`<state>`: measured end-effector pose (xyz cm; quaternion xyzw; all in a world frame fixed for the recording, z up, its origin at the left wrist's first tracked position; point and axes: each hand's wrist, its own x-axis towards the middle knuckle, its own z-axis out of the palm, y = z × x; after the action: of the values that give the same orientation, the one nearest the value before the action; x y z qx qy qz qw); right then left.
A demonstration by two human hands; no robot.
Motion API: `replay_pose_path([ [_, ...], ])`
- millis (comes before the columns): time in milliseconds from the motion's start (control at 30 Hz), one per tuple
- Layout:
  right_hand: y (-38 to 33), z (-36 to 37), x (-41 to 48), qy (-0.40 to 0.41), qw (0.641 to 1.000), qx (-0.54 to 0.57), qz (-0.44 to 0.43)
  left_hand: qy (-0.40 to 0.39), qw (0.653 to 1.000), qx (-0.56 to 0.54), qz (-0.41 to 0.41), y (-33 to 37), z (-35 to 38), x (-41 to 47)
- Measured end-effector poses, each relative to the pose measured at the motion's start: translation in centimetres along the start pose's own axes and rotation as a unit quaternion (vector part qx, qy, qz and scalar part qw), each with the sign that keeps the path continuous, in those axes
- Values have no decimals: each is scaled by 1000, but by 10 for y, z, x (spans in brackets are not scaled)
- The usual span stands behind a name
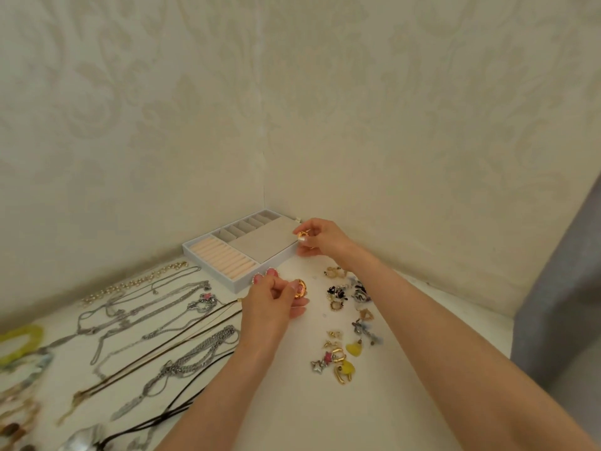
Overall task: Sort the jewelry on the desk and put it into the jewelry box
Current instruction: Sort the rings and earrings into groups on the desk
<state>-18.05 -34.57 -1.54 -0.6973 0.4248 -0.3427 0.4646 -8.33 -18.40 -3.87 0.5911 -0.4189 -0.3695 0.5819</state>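
1. Pinching a small gold piece (301, 235) between thumb and fingertips, the right hand (320, 237) is raised at the right end of the box (208, 262), by the edge of its flat grey section.
2. The left hand (271, 299) is nearer the viewer, in front of the box. Its thumb and curled fingers pinch a round gold piece (300, 288) just above the desk (292, 402).
3. The box lies open in the far corner of the white desk, where two pale patterned walls (162, 125) meet. It has peach ring rolls (224, 258) on the left and a row of small grey cells (247, 227) along the back.
4. Two pink hearts (264, 275) with pearly rims lie just beside the box's near corner, partly behind the left hand.
5. Necklaces (156, 317), mostly silver chains and dark cords, are spread across the desk to the left of the left arm, with a pearl strand (133, 283) behind them.
6. A yellow-green bracelet (19, 340) lies at the far left edge.
7. Earrings (344, 296) lie scattered between the two arms, some gold, some yellow, some black and white.
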Motion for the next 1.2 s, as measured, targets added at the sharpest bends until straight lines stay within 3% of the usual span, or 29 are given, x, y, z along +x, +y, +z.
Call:
replay_pose_path([
  [300, 4, -5, -7, -89, 996, -1, 15, 41, 988, 137, 56, 11, -2, 0],
  [633, -5, -23, -38, -210, 976, -49, 30, 34, 994, 99, -10, 31, -10, 43],
  [833, 2, -28, -27, -13, 997, -78, 10, -23, 979, 204, -14, 39, -7, 72],
  [1200, 16, -13, -7, 40, 984, -170, 35, -24, 906, 419, 51, 20, 21, 95],
])
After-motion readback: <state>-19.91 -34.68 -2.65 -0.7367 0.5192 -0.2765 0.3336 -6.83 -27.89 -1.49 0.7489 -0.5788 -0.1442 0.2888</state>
